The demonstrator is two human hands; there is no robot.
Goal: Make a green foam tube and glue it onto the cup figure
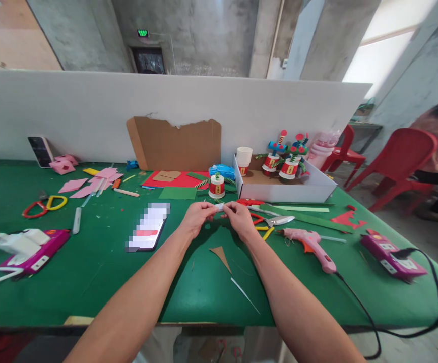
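Over the middle of the green table, my left hand (197, 218) and my right hand (238, 218) meet with their fingertips pinched on a small white piece (219, 206), perhaps paper; the fingers cover most of it. Just behind them stands an upside-down paper cup figure (216, 187) with a red band and green folded-paper arms. To the right of my right hand lie scissors (275, 220) with red and yellow handles. In front of my hands are a brown cardboard scrap (222, 258) and a thin white strip (245, 295).
A pink glue gun (309, 247) lies at right, its cord running off the front edge. A white box (287, 191) holds finished-looking cup figures. A phone (151, 227) and purple power strips (392, 256) also lie here. A person sits beyond a red chair (408, 156).
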